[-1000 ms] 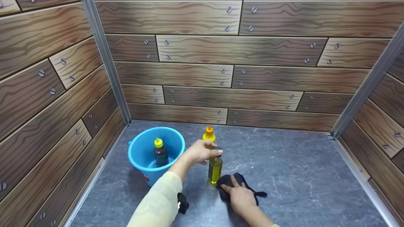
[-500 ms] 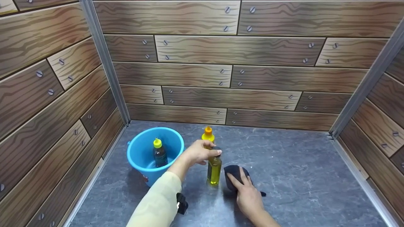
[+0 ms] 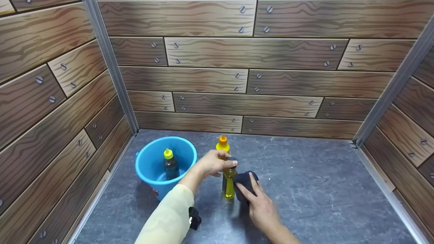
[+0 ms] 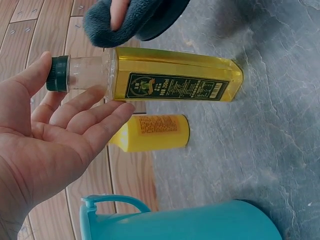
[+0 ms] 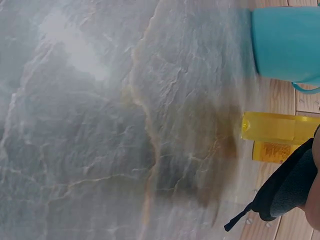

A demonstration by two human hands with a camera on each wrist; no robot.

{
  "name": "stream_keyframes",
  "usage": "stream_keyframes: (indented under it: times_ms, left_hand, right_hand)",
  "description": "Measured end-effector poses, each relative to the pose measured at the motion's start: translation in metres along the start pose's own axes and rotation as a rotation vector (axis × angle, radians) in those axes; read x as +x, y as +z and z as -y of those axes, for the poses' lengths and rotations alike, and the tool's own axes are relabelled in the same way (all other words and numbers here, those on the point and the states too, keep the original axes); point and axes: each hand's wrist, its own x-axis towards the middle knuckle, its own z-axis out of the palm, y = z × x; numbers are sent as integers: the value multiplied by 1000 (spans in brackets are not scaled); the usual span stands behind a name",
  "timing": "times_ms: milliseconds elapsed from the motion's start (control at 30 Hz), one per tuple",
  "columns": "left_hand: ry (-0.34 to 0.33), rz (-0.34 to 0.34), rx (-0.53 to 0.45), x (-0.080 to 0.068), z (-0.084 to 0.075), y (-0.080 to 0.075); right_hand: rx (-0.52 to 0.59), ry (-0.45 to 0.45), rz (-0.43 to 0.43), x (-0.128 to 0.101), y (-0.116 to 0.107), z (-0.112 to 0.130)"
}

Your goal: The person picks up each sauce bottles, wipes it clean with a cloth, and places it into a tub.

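In the head view my left hand (image 3: 212,164) steadies an upright glass oil bottle (image 3: 229,188) by its top. The left wrist view shows the thumb against the dark green cap (image 4: 58,73), with fingers by the clear neck and yellow oil below a dark label. My right hand (image 3: 264,206) holds a dark fleecy cloth (image 3: 242,193) up against the bottle's right side; its thumb is hidden. One fingertip sinks into the cloth (image 4: 105,25) close to the bottle's shoulder. A thin strap hangs from the cloth (image 5: 295,182) in the right wrist view.
Behind the oil bottle stands a yellow bottle (image 3: 222,146) with an orange cap. To the left, a blue bucket (image 3: 162,187) contains a dark bottle (image 3: 171,168) with a yellow nozzle cap. Wood-patterned panels (image 3: 203,101) enclose the grey marbled tabletop (image 3: 315,189).
My right hand first drew the cloth away from the oil bottle's base, then brought it back and higher against the bottle's side. My left hand stays at the bottle's top.
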Motion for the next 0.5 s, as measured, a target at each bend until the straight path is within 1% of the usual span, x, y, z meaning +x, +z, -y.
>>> stream_keyframes:
  times_ms: [267, 400, 500]
  left_hand:
    - [-1, 7, 13, -1, -2, -1]
    - [-2, 9, 14, -1, -3, 0]
    - [-10, 7, 19, -1, -3, 0]
  right_hand:
    - [7, -79, -40, 8, 4, 7]
    - [1, -80, -29, 12, 5, 9]
    - [-4, -69, -5, 15, 5, 11]
